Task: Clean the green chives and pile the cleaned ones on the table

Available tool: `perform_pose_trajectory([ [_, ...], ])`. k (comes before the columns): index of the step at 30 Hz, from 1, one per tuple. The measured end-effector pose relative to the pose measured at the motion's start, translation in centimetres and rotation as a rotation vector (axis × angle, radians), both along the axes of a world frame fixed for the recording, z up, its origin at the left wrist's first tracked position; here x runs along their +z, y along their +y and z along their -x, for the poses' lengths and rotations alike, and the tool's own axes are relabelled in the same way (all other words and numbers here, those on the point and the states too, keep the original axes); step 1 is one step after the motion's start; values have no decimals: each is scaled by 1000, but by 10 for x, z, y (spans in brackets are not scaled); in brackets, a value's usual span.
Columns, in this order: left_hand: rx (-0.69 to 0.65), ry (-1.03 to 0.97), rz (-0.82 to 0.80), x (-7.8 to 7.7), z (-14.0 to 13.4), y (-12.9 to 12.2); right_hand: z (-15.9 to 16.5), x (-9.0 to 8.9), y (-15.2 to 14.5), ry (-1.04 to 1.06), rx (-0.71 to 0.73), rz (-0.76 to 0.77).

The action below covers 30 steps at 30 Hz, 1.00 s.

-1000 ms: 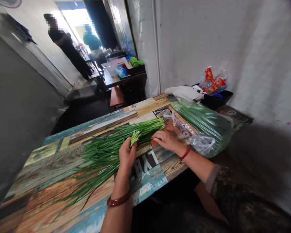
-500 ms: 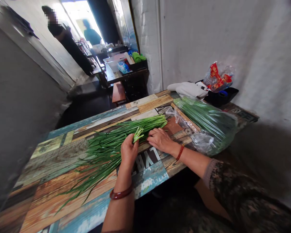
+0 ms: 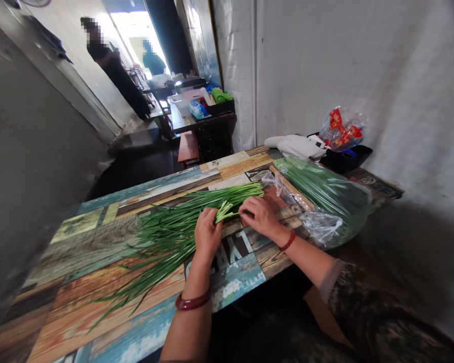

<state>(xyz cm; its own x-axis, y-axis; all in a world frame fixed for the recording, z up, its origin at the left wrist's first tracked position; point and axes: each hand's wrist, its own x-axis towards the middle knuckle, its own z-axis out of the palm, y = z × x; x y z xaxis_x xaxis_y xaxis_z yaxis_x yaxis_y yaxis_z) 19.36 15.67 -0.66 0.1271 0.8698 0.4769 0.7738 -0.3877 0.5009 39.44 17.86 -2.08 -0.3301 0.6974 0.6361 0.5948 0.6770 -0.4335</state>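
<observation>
Wood-grain panels in orange, grey and blue cover the table (image 3: 66,290) before you, with a clear plastic bag of greens (image 3: 350,212) lying between two and three o'clock of your right hand. Long, slender green stalks (image 3: 174,217), loose in a pile, spread from nine to one o'clock around your left hand (image 3: 207,234). That hand is closed around a small bunch of stalks (image 3: 223,210), its pale ends aimed toward two o'clock and its leaves seemingly trailing off to eight. A second ago those ends stood nearer upright; they now lean over to your right hand (image 3: 261,216), whose bent fingertips sit just beyond them. The tilt puts the ends within reach of both hands, apparently for handling singly. Smallest of all, one thin stalk (image 3: 233,215) seems to extend to your right fingertips, though whether they pinch it you cannot tell from this angle.
</observation>
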Motion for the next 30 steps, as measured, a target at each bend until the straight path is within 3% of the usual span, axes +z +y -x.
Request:
perform_pose_trajectory([
  [3,-51,-6,39,-1,-3,0,-10,3,1,90,15,-18],
  [8,-81,28,220,-6,-8,-2,-11,3,0,50,65,-51],
  [12,-158,130,246,-5,-12,-4,-13,1,5,28,105,-42],
  [14,-162,190,258,-3,-14,-5,-21,1,9,63,55,2],
  [19,-119,392,263,2,-17,-8,-53,0,18,138,-270,115],
  [25,-126,496,209,4,-20,-10,-71,-5,10,-124,-257,206],
  [30,-71,391,153,0,-17,-7,-63,-6,8,-197,-255,216],
])
